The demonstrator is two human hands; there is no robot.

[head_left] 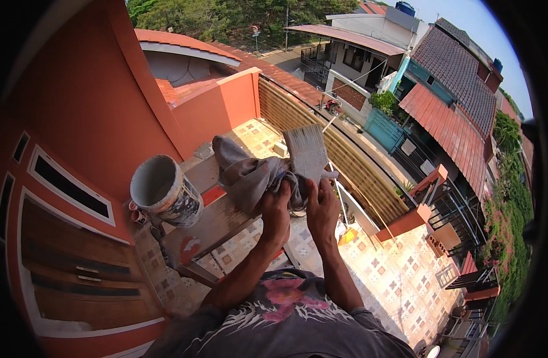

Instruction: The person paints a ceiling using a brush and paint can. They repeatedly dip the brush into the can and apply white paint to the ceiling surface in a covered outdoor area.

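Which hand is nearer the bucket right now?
Left. The left hand is to the bucket's right, at the cloth; the right hand is farther right, just below the flat tool.

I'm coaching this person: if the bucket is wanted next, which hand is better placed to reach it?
Probably the left hand: it is nearer the bucket, which stands on that side. It grips the gray cloth, though; the right hand, at the flat tool, is farther.
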